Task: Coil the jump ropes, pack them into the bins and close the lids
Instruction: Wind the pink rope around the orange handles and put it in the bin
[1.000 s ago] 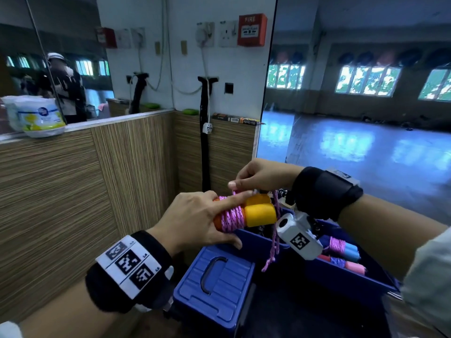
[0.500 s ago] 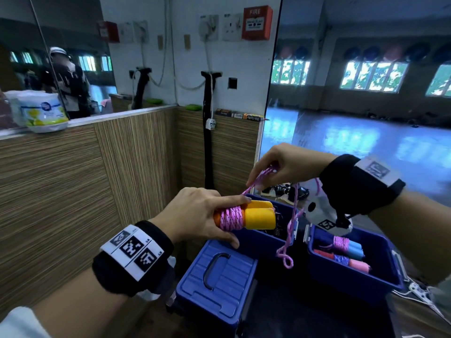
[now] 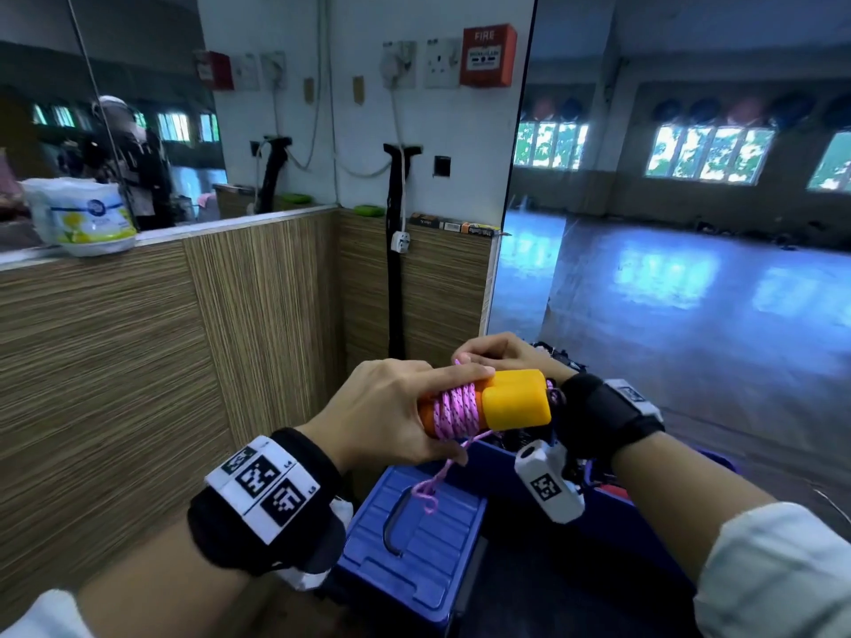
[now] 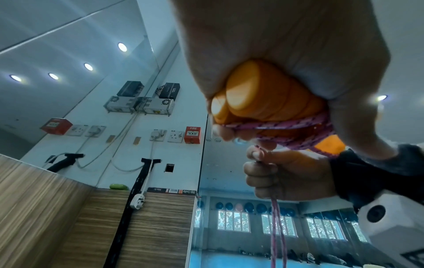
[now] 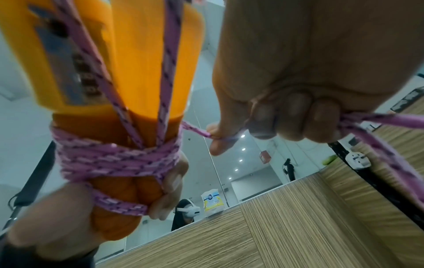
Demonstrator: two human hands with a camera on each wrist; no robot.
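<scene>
Head view shows the left hand (image 3: 382, 407) curled round the two orange handles (image 3: 511, 400) of a jump rope, fingers on top and thumb underneath, with the pink cord (image 3: 453, 409) wound in tight turns just past the fingertips. Beyond the handles, the right hand (image 3: 502, 354) has its fingers folded in, pinching the cord between thumb and forefinger; the right wrist view shows more cord running out past the little finger. A loose tail hangs below the left thumb, above the blue lid (image 3: 414, 536) of a bin, which lies under both hands. An open blue bin (image 3: 644, 513) sits below the right wrist (its contents are mostly hidden by the arm). The wrapping looks close to finished, so the risk now is in securing the end: if the right-hand pinch slackens before the tail is tucked, the outer turns could spring loose and slide off toward the fat yellow ends. The dangling tail could also catch on the lid's handle as the bundle goes down to the bin.
</scene>
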